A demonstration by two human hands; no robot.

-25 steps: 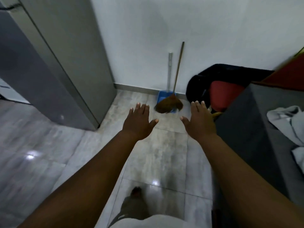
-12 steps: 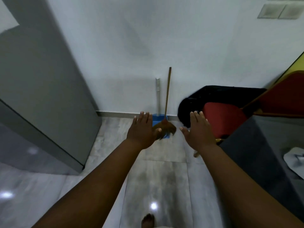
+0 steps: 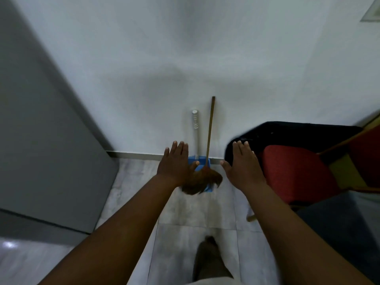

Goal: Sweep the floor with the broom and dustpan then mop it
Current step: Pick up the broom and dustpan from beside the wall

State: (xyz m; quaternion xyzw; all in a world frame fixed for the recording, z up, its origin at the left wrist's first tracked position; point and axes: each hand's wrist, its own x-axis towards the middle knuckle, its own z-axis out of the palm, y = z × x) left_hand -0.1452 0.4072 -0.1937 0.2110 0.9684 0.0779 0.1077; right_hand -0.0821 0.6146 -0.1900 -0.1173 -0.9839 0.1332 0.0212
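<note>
**Two flat hands before the broom**

Both hands hold nothing. The broom (image 3: 209,138) and dustpan (image 3: 195,161) lean upright on the wall (image 3: 185,58), between the left hand (image 3: 175,163) and right hand (image 3: 243,165). Arms reach forward, palms down, fingers straight. The left thumb overlaps the pan in view; contact unclear.

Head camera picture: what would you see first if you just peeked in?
Two bare arms reach forward, the left hand and right hand open and holding nothing. Between them a broom and a blue dustpan lean against the white wall. A red chair sits to the right.
</note>
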